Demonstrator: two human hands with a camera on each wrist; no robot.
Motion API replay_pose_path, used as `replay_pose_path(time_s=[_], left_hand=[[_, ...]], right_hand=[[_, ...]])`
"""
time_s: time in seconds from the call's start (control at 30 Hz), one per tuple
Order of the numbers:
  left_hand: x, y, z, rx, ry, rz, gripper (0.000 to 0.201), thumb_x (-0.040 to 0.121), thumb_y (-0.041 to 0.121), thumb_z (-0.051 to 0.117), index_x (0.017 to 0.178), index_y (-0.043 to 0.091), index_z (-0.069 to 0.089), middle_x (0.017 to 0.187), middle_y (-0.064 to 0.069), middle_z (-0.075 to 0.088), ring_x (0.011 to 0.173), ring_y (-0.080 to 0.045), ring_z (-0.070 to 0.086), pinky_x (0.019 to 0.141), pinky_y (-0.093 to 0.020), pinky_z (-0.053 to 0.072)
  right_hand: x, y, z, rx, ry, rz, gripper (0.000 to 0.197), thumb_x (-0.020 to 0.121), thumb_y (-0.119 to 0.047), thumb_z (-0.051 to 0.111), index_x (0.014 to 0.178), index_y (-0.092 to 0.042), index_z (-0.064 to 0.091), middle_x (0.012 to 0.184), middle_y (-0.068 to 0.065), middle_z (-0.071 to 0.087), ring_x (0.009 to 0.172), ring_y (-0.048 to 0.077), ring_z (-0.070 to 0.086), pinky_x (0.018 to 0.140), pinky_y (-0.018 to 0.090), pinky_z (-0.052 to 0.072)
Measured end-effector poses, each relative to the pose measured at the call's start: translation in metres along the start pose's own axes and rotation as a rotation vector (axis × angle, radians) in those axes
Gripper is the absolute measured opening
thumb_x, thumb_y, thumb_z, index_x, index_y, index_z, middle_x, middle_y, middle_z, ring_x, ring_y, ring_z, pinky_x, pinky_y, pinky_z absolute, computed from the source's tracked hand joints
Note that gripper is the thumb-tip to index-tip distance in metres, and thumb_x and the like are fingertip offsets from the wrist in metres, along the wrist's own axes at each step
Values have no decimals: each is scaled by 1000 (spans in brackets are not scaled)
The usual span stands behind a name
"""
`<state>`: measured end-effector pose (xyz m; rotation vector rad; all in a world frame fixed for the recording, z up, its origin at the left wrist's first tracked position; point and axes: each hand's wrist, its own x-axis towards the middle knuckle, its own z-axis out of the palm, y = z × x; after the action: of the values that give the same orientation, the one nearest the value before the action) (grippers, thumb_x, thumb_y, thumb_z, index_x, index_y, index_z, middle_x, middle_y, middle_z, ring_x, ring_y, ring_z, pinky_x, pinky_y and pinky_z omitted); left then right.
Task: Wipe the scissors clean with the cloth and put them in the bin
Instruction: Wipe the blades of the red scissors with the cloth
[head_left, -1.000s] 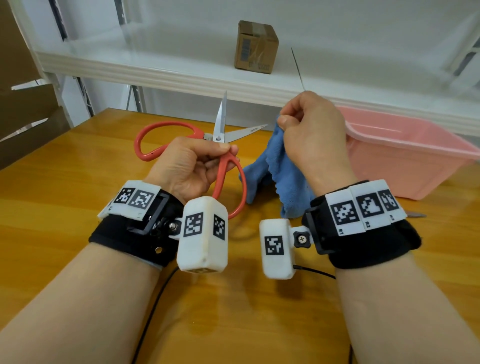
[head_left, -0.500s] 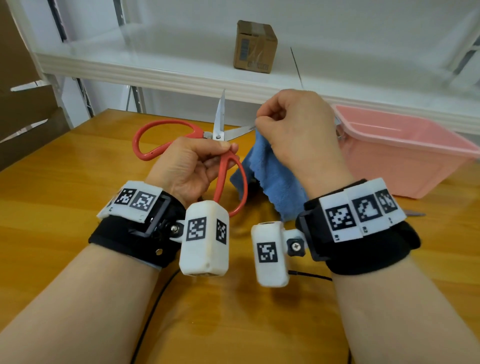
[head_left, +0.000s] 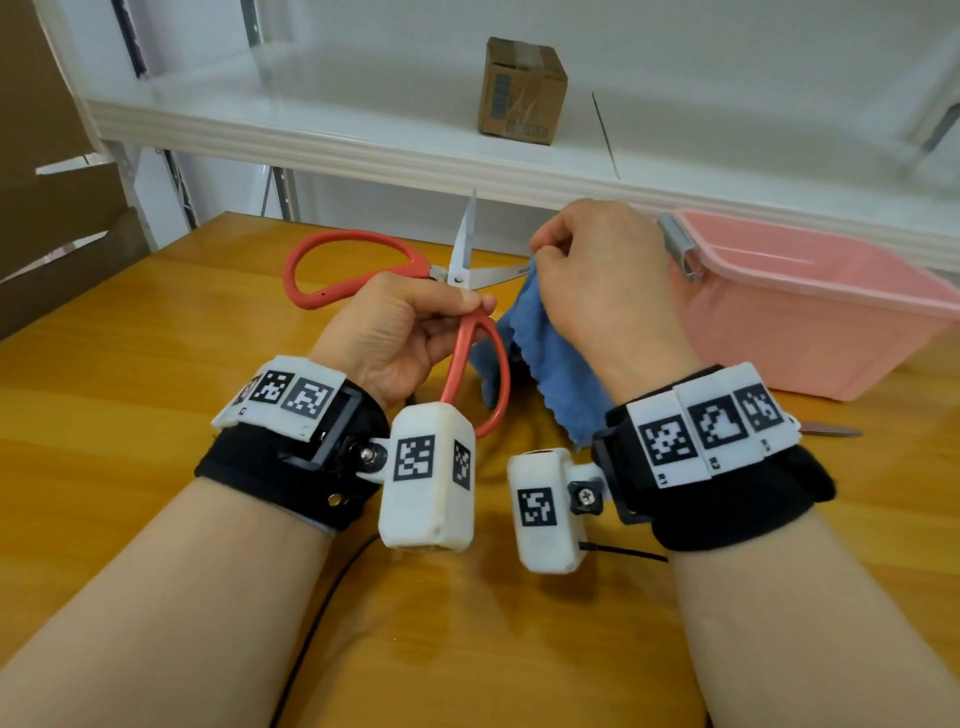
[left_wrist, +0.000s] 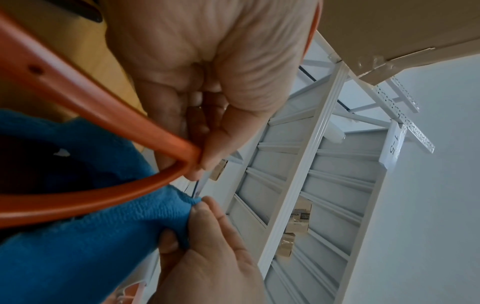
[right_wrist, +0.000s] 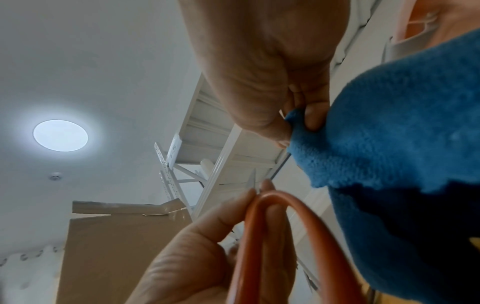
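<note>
The left hand (head_left: 400, 332) gripped the red-handled scissors (head_left: 462, 291) by the near handle loop, thumb and fingers pinched together around the loop just below the pivot, and held them up above the wooden surface (head_left: 130, 415). The blades were spread apart: one pointed straight up toward the white shelf (head_left: 311, 130), the other pointed right toward the right hand (head_left: 602, 280). The far handle loop stuck out to the left, clear of the surface. The right hand was clamped on the blue cloth (head_left: 550, 374), thumb and forefinger pinching a fold of it right at the tip of the right-pointing blade, so that the tip was hidden between the cloth and the fingers. The rest of the cloth hung down loose from that hand, between the two wrists, behind the near handle loop. In the left wrist view the thumb (left_wrist: 205, 218) of the right hand pressed the cloth edge beside the thin blade, and the red loop crossed in front of the cloth. The pink bin (head_left: 810, 306) stood on the surface to the right, just beside the right hand, with a metal clip on its near-left rim. A small cardboard box (head_left: 522, 91) sat on the shelf behind, well apart from the hands.
</note>
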<state>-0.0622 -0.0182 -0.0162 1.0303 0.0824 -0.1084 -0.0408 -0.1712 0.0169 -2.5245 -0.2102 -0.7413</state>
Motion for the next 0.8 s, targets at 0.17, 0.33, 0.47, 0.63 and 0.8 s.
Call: replay_pose_path(time_s=[0.17,0.33,0.47,0.63,0.8], left_hand=[[0,1,-3,2,-10,-1,6,83,-10,58,83,-7,63,74,-15,71,71,-22,70,79,-32,59],[1,1,-2,36,-33,-39,6,85,-9,59,88,-8,63,76,-15,71,71,-21,70,80,-32,59],[3,0,-5,67,-18,-92,8,87,-6,59,96,-7,60,78,-16,69,77,-21,71,80,-33,59],[6,0,-8,118,-15,-142,2,90,5,61,92,3,61,78,-8,66,86,-20,71,78,-38,60],[6,0,-9,192,-7,-119,18,91,9,63,108,2,61,82,-5,66,83,-22,72,68,-34,60]], right_hand=[[2,0,-1,40,-21,-15,22,94,-12,54,102,-19,74,108,-3,71,107,16,62,94,34,50],[10,27,-10,65,5,70,17,92,-14,59,98,-24,71,104,-5,69,102,14,62,90,31,51],[12,30,-13,136,53,63,18,93,-14,61,106,-24,68,100,-6,67,96,11,62,88,31,52],[13,36,-21,137,171,14,30,92,-4,51,114,-20,64,115,2,62,104,15,60,91,26,49],[11,34,-26,157,326,-154,33,86,1,50,111,-13,67,116,1,52,101,7,51,82,-1,33]])
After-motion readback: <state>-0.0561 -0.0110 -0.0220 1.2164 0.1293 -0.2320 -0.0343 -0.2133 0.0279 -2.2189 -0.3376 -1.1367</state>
